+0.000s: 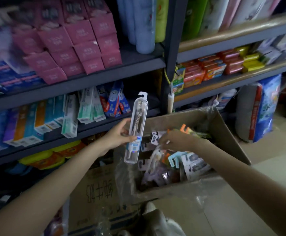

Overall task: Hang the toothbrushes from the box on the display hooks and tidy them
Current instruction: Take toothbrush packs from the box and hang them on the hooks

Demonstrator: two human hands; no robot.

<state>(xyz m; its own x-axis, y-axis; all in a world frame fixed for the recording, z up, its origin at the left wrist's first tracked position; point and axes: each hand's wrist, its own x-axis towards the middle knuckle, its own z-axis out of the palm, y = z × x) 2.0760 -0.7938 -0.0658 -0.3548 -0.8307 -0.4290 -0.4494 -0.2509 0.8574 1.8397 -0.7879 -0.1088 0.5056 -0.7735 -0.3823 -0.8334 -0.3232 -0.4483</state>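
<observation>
While the left hand (117, 135) grips a clear toothbrush pack (136, 128) upright above the box's (224, 132) left edge, the right hand (176, 140) reaches into the box. Its fingers curl among the loose packs (195, 163) there, though whether they hold one cannot be told.

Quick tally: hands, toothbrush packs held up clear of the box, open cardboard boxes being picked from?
hands: 2 (left hand, right hand)
clear toothbrush pack held up by left hand: 1
open cardboard box: 1
Total: 4
</observation>
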